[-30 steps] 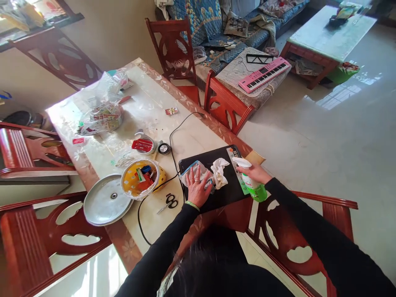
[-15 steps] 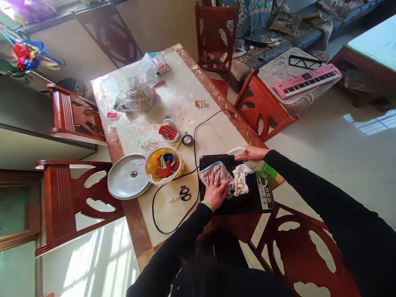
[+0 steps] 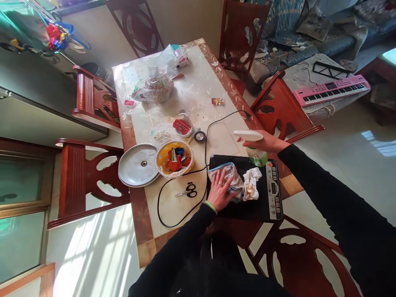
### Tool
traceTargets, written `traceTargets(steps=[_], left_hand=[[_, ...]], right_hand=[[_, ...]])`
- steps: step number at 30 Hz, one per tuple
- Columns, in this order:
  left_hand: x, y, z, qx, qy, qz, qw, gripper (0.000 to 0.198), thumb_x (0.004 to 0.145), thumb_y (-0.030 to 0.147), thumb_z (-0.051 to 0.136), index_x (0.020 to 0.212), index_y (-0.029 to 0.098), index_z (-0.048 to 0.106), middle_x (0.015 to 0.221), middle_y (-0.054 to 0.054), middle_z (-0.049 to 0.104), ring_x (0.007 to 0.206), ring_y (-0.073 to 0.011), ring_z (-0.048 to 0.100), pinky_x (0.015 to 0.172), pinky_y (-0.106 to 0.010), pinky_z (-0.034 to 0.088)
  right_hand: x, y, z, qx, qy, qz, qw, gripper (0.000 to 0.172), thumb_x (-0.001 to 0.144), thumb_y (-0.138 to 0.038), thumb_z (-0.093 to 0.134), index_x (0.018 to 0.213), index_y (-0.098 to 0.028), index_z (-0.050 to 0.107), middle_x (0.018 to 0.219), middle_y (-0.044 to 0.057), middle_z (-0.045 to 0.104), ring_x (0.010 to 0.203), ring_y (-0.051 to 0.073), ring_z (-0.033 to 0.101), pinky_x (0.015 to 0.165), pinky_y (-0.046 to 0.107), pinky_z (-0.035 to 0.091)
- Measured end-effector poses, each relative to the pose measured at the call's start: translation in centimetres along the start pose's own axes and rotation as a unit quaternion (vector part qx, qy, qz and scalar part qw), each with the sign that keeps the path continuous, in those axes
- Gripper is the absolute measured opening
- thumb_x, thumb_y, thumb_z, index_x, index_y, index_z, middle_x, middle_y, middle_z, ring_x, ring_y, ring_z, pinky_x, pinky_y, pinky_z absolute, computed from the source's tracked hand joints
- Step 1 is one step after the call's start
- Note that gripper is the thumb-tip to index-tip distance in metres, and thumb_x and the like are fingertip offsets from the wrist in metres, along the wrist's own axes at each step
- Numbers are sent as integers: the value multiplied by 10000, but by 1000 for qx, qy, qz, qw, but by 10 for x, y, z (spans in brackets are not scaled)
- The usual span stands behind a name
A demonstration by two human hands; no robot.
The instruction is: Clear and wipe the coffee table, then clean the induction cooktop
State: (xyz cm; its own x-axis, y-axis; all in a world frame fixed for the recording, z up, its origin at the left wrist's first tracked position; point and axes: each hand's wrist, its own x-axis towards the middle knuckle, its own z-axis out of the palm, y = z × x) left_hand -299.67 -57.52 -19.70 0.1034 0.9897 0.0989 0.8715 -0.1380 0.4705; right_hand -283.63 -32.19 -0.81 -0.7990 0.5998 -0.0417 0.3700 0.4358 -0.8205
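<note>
A black induction cooker (image 3: 262, 210) lies at the table's near right edge, its control panel on the right. My left hand (image 3: 220, 192) rests on a grey-brown cloth with blue edging (image 3: 236, 181) on the cooker, fingers spread. Beside that cloth is a crumpled white cloth (image 3: 252, 183). My right hand (image 3: 267, 142) is wrapped round the neck of a spray bottle with a white head and green body (image 3: 258, 156), held above the cooker's far right corner.
Scissors (image 3: 189, 190), a looping black cable (image 3: 159, 206), a yellow bowl (image 3: 159, 163) and a metal lid (image 3: 136, 167) are left of the cooker. Plastic bags (image 3: 157, 88) lie farther back. Red-brown chairs (image 3: 72, 181) surround the table.
The view has shifted, so the table sits farther right. My right hand has lifted the spray bottle and turned it more upright, uncovering the control panel. My left hand stays on the cloth.
</note>
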Motion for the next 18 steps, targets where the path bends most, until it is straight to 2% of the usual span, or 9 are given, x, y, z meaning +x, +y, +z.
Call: traceTargets(steps=[2, 4, 6, 9, 13, 18], left_hand=[[2, -2, -2, 10, 7, -8, 1000, 870, 937, 492, 730, 1684, 256, 355, 1807, -147, 122, 1663, -422, 56, 1308, -680, 193], [5, -3, 0, 17, -4, -7, 1000, 870, 905, 508, 767, 1664, 300, 397, 1806, -126, 144, 1658, -444, 67, 1299, -711, 173], [7, -4, 3, 22, -17, -4, 1000, 835, 887, 499, 791, 1633, 344, 449, 1801, -108, 179, 1649, -465, 102, 1285, -739, 168], [8, -5, 6, 29, -15, 2, 999, 780, 894, 476, 786, 1606, 344, 496, 1796, -111, 201, 1644, -472, 127, 1286, -741, 159], [8, -5, 7, 36, -2, 6, 999, 744, 909, 461, 764, 1598, 339, 510, 1797, -106, 197, 1646, -464, 129, 1293, -728, 160], [10, -4, 7, 47, -1, 7, 999, 774, 886, 456, 776, 1598, 310, 511, 1794, -122, 203, 1646, -468, 119, 1294, -731, 138]], right_hand=[[17, -1, -5, 11, 26, -31, 999, 543, 830, -573, 775, 1203, -178, 782, 1218, 80, 786, 1069, 255, 701, 975, 360, 543], [38, 8, -5, 36, 50, -50, 997, 563, 809, -563, 800, 1224, -183, 771, 1281, 87, 766, 1126, 275, 689, 1014, 385, 539], [60, 27, 0, 71, 79, -56, 993, 593, 777, -573, 822, 1220, -183, 764, 1305, 97, 755, 1153, 290, 681, 1033, 409, 542], [84, 59, 15, 125, 136, -42, 982, 629, 747, -591, 832, 1231, -198, 749, 1286, 90, 758, 1149, 289, 682, 1045, 430, 546], [95, 90, 32, 165, 189, -4, 968, 650, 758, -581, 832, 1276, -206, 714, 1289, 74, 753, 1133, 258, 679, 1054, 423, 547], [95, 94, 31, 117, 191, 34, 974, 673, 893, -494, 763, 1398, -73, 617, 1348, 130, 715, 1155, 195, 635, 1132, 357, 468]])
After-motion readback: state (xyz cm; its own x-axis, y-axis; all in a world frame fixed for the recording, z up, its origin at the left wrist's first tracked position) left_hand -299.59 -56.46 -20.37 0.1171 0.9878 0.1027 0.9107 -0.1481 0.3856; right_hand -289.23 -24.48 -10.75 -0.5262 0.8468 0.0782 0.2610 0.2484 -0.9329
